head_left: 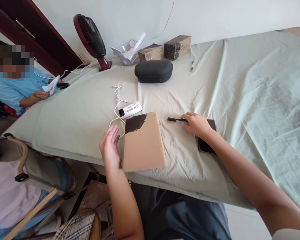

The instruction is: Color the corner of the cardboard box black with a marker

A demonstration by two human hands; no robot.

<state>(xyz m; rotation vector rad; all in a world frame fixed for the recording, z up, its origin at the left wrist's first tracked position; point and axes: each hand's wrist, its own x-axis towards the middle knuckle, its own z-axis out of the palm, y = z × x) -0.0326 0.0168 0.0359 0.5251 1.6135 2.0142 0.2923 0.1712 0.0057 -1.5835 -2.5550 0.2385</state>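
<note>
A tan board (145, 146) with a dark painted patch (135, 122) at its far left corner lies on the pale green cloth (240, 100). My left hand (110, 148) rests against the board's left edge with its fingers stretched out flat. My right hand (197, 124) is closed on a small black brush (176, 119) whose tip points left, to the right of the board. Under my right wrist lies a dark phone (205, 144).
A white power bank (130, 109) with a white cable (117, 100) lies beyond the board. Farther back are a black case (153, 70), two cardboard boxes (165, 48), a red fan (91, 38) and a pen (192, 65). Another person (17, 90) sits at the left.
</note>
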